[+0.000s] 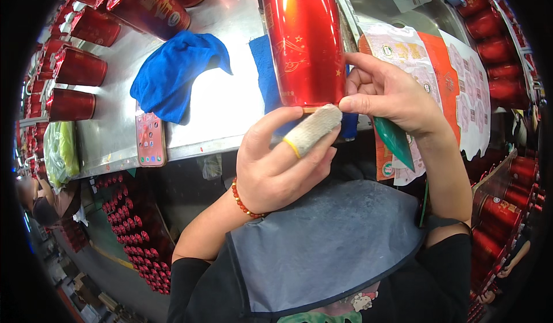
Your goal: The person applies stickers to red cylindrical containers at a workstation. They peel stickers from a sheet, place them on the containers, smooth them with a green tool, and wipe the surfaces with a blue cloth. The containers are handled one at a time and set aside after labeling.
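Note:
A glossy red canister (305, 46) with thin gold drawings lies in front of me, its near end toward my body. Its far end runs out of view. My left hand (282, 162) is at the near rim, thumb tip against the edge, with a pale knitted finger sleeve (315, 130) on one finger. Beside the same rim, my right hand (397, 95) has thumb and fingers closed on the canister's right edge. A green plastic scraper-like piece (394, 141) shows under my right palm; whether it is held there I cannot tell. Under the canister is a blue cloth (264, 72).
A crumpled blue cloth (178, 69) partly covers a phone (151, 141) with a lit screen on the metal bench (222, 121). Printed sticker sheets (466, 92) lie at right, near a sink (383, 3). Red containers (80, 67) crowd the left; others (495, 52) fill the right.

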Demonstrator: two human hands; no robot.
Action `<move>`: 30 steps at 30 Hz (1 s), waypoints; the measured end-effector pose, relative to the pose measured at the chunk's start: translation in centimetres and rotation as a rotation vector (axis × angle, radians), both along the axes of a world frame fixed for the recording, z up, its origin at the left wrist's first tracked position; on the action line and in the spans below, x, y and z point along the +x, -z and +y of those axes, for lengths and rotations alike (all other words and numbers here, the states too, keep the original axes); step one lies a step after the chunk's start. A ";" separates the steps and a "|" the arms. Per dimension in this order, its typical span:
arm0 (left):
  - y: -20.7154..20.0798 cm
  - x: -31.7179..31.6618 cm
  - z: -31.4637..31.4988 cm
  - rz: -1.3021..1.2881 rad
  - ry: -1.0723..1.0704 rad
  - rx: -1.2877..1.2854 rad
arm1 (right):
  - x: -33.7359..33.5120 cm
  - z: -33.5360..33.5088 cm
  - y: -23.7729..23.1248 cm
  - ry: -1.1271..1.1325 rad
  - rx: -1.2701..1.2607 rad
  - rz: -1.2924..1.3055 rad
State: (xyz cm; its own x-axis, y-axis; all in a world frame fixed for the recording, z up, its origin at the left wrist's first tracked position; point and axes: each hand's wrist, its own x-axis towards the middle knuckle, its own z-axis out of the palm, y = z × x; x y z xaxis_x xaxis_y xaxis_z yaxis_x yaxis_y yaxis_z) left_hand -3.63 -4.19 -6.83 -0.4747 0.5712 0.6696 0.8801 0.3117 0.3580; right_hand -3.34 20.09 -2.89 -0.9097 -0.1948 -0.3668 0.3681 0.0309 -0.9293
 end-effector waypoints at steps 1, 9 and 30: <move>0.2 0.0 -0.3 -0.014 -0.020 0.017 | -0.3 0.4 0.0 -0.025 0.034 0.017; 1.0 0.0 -1.4 -0.136 -0.065 0.103 | -8.4 3.9 1.8 -0.115 0.064 0.150; 0.0 -0.6 -0.9 -0.074 -0.017 0.058 | -10.6 2.2 1.6 -0.094 0.236 0.130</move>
